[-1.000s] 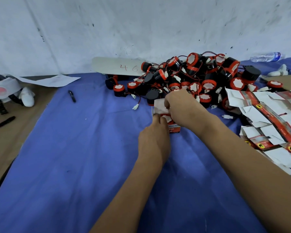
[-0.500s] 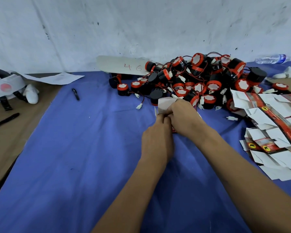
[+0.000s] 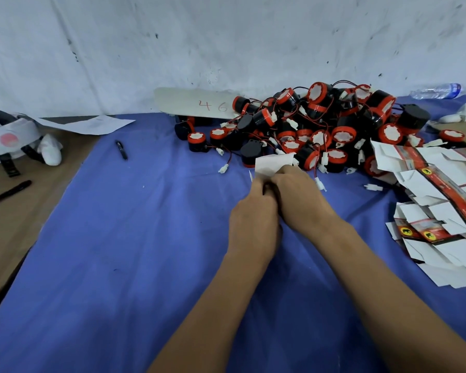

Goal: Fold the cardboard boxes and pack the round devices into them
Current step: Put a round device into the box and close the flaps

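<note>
Counts across the blue cloth — two hands, one box, one heap

Two hands, the left hand (image 3: 253, 222) and right hand (image 3: 301, 196), meet on one cardboard box (image 3: 273, 164); beyond the fingertips lies one pile of round devices (image 3: 320, 130), too many to count — dozens. Right of the fingers, one stack of flat boxes (image 3: 436, 208); left, two pens (image 3: 121, 149) (image 3: 7, 193). One bottle (image 3: 436, 90).
</note>
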`<state>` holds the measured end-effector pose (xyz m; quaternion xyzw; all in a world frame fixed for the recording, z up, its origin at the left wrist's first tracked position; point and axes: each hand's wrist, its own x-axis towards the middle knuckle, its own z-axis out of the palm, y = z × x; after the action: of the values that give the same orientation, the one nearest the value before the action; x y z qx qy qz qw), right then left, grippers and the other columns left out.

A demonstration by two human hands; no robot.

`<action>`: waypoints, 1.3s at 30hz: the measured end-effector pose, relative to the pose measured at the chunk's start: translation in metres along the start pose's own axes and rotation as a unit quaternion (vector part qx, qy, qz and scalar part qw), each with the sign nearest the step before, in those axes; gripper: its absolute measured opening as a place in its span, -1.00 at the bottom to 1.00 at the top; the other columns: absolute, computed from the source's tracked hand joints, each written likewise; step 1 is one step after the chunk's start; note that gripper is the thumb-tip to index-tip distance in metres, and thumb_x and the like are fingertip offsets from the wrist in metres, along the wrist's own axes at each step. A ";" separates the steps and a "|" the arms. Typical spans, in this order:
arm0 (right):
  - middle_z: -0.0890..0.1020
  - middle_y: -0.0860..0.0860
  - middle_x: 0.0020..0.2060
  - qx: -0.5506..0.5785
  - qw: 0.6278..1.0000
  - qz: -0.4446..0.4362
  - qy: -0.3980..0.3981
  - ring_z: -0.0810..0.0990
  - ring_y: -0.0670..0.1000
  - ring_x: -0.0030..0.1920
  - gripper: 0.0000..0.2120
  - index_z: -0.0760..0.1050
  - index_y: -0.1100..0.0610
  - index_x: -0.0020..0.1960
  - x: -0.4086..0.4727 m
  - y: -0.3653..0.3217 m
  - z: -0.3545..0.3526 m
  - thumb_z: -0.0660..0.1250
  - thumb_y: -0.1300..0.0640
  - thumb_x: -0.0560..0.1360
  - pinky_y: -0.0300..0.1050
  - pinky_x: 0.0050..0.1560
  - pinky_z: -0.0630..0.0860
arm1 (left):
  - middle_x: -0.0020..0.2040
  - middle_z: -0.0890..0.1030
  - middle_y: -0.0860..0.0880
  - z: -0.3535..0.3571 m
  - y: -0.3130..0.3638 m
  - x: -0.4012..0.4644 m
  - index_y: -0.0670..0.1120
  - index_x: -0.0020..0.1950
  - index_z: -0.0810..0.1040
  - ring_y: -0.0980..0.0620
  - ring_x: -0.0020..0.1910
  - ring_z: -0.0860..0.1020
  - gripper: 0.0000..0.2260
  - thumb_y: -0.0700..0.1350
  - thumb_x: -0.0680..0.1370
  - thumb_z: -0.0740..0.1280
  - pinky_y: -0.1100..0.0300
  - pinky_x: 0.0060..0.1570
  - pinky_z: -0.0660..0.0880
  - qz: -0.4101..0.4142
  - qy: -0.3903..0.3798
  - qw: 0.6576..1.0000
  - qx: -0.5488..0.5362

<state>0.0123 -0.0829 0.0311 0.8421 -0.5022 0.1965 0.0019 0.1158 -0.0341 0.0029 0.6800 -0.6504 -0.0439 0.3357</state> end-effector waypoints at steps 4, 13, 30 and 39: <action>0.62 0.08 -0.01 -0.007 1.000 -0.011 0.009 0.56 0.11 0.04 -0.78 0.59 0.15 0.08 0.007 0.004 -0.005 0.24 0.33 0.53 -0.04 0.05 0.48 | 0.13 0.53 0.01 -0.001 -0.002 -0.001 -0.06 0.42 0.45 0.09 -0.27 0.44 -0.61 -0.24 0.59 0.26 0.30 -0.35 0.25 0.038 -0.007 0.999 0.002; 0.56 0.09 0.15 0.023 0.999 -0.018 0.015 0.53 0.11 0.16 -0.68 0.58 0.19 0.23 0.005 0.010 0.003 0.35 0.37 0.50 -0.04 0.14 0.50 | 0.29 0.51 0.02 -0.001 0.000 -0.002 -0.07 0.36 0.51 -0.06 -0.15 0.54 -0.64 -0.26 0.57 0.25 0.13 -0.29 0.35 0.058 -0.002 0.998 0.035; 0.53 0.13 0.20 0.085 0.995 -0.002 0.056 0.53 0.16 0.15 -0.69 0.53 0.24 0.30 0.009 0.012 0.007 0.25 0.35 0.57 0.09 0.15 0.51 | 0.16 0.59 -0.05 -0.005 -0.015 0.002 -0.16 0.17 0.62 -0.10 -0.07 0.55 -0.68 -0.37 0.48 0.25 0.21 -0.24 0.33 0.115 0.012 0.993 -0.023; 0.51 0.12 0.19 0.033 0.999 -0.028 0.003 0.47 0.18 0.12 -0.60 0.50 0.08 0.39 0.004 0.008 0.008 0.21 0.17 0.57 0.05 0.25 0.39 | 0.06 0.60 -0.09 -0.004 -0.022 0.006 -0.21 0.10 0.62 -0.08 -0.11 0.52 -0.69 -0.34 0.44 0.20 0.25 -0.25 0.32 0.141 0.018 0.988 -0.065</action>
<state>0.0099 -0.0921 0.0239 0.8549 -0.4718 0.2149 -0.0188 0.1372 -0.0392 -0.0031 0.5589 -0.7293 -0.0262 0.3939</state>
